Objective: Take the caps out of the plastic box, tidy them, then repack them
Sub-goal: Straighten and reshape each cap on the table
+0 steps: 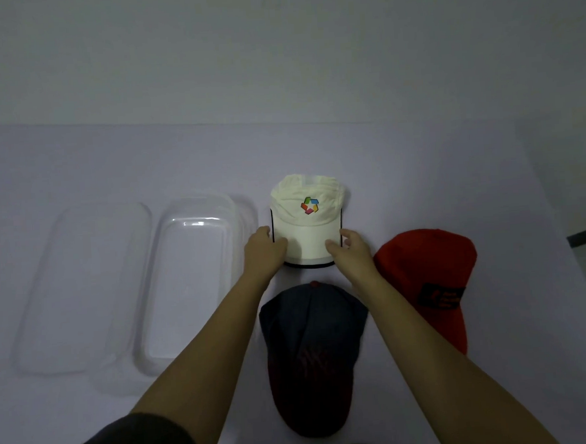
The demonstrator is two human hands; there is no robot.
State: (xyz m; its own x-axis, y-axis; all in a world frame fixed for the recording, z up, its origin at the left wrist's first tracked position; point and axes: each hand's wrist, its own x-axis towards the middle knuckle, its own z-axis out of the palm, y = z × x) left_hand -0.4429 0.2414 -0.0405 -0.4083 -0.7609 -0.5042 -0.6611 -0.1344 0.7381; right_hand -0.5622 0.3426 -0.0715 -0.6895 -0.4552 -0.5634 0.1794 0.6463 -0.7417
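Cap [306, 214] brim between left grip [264, 247] and right grip [346, 249]

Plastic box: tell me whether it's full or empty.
Empty. The plastic box is open and shows only its bare bottom.

white cap [308, 217], hands [265, 247] [351, 251] pinching its brim

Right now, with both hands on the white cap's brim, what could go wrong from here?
1. The left hand and right hand pinch only the brim of the white cap. Lifted this way, its rumpled crown may sag out of shape.
2. The blue cap lies between the forearms, and the red cap lies beside the right wrist. Pulling the arms back could drag either one.
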